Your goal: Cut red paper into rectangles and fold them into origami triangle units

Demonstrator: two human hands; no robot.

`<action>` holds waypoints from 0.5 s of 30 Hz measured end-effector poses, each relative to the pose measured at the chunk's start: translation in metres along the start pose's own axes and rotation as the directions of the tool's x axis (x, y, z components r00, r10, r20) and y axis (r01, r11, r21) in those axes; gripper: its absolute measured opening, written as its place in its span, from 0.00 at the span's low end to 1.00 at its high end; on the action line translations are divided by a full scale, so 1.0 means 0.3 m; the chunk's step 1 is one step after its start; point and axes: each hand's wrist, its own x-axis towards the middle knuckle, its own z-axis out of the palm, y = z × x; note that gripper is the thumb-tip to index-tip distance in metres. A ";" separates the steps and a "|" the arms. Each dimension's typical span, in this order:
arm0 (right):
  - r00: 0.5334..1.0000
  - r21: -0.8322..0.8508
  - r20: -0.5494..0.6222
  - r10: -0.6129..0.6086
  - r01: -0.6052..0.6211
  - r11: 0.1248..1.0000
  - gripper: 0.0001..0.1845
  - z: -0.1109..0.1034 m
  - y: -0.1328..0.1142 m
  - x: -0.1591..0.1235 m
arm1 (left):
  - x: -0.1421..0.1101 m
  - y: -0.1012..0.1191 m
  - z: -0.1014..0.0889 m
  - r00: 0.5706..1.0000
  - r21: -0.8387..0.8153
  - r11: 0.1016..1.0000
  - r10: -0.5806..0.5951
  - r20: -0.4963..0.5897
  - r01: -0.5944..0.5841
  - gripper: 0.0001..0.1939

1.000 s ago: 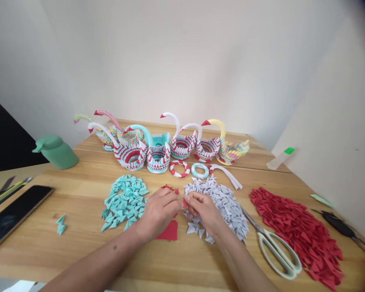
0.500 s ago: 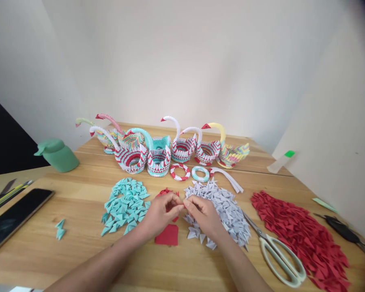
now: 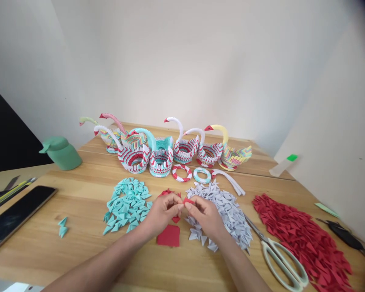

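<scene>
My left hand (image 3: 162, 213) and my right hand (image 3: 205, 215) meet above the wooden table (image 3: 85, 227), fingertips pinched together on a small red paper piece (image 3: 187, 201). A red paper square (image 3: 169, 236) lies flat just below them. A few folded red pieces (image 3: 169, 193) sit right behind my left hand. My right hand rests over a heap of white folded triangles (image 3: 228, 211). A heap of teal folded triangles (image 3: 126, 205) lies to the left of my left hand.
Several paper swans (image 3: 161, 150) stand in a row at the back, with two paper rings (image 3: 181, 173) before them. White-handled scissors (image 3: 280, 259) and a pile of red triangles (image 3: 304, 239) lie right. A phone (image 3: 15, 217) and green cap (image 3: 61, 152) lie left.
Both hands stay together on the red piece, the fingers shifting slightly as they work it. The view has drifted a little to the left and down.
</scene>
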 end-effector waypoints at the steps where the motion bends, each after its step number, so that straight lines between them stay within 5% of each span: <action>1: 1.000 -0.029 -0.024 -0.015 0.014 0.999 0.14 0.002 -0.001 -0.001 | -0.002 0.000 0.001 1.000 0.033 0.999 0.011 0.006 -0.012 0.16; 15: 0.991 -0.025 -0.133 -0.026 0.022 0.999 0.21 0.004 0.007 0.011 | 0.003 -0.005 0.004 0.994 -0.009 0.994 -0.110 0.019 0.110 0.17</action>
